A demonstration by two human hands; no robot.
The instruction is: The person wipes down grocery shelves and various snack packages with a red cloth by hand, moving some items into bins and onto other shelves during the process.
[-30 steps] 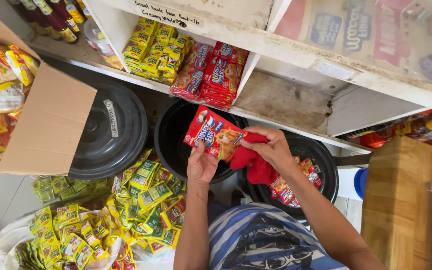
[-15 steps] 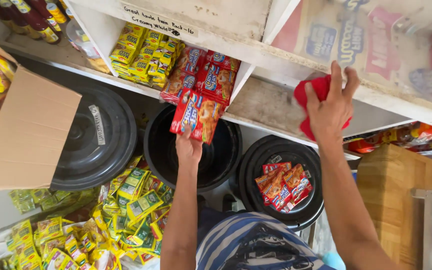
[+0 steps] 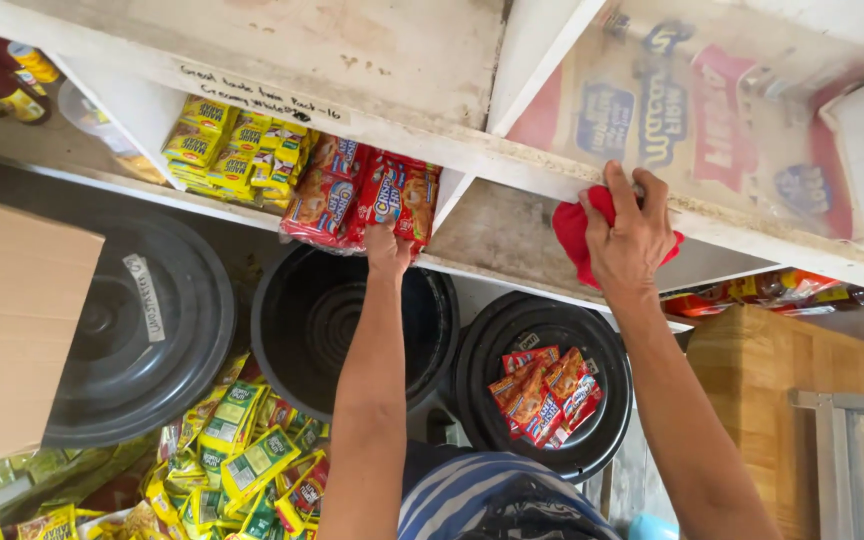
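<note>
White shelf (image 3: 512, 235) running across storeroom wall, black buckets below. Left hand (image 3: 389, 248) gripping red snack packets (image 3: 364, 198), pushing them into shelf compartment beside yellow packets (image 3: 237, 150). Right hand (image 3: 628, 235) closing over red cloth (image 3: 577, 238), pressing it against shelf edge. More red packets lying in right bucket (image 3: 542, 400); yellow packs (image 3: 242, 450) heaping on floor.

cloth (image 3: 574, 238): plain red
snack packs (image 3: 364, 202): red and orange, blue patches
sachets (image 3: 232, 150): yellow, green bands
shelf (image 3: 512, 235): off-white, brown stains
bins (image 3: 352, 325): black
shirt (image 3: 472, 495): blue and white stripes
carton (image 3: 12, 330): tan
</note>
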